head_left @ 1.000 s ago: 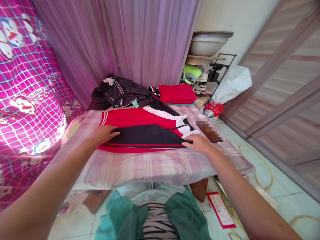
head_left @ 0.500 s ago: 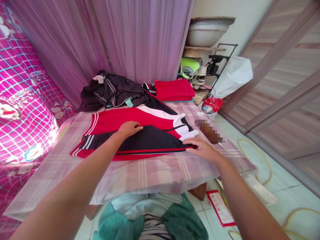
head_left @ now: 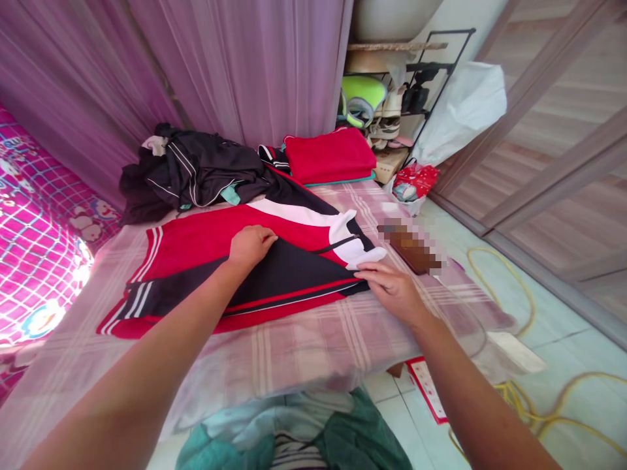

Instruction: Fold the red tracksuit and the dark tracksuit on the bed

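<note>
A red, black and white jacket (head_left: 196,238) lies spread on the bed, its white collar towards the right. One black sleeve is folded across its front, with the striped cuff at the left. My left hand (head_left: 251,247) pinches the upper edge of that sleeve near its middle, lifting the cloth slightly. Close to the collar, my right hand (head_left: 392,287) grips the sleeve's shoulder end between thumb and fingers. The jacket's other sleeve stretches away at the back, towards the dark clothes.
Behind the jacket lie a heap of dark clothes (head_left: 206,163) and a folded red stack (head_left: 328,156). A blurred brown phone-like object (head_left: 411,251) rests right of the collar. The checked bedsheet (head_left: 294,352) ends close to me. A shoe rack (head_left: 426,68) stands back right; yellow cable (head_left: 529,411) lies on the floor.
My view has shifted down and a little to the right. Both hands still hold the sleeve, and its black cloth is raised a bit more between them.
</note>
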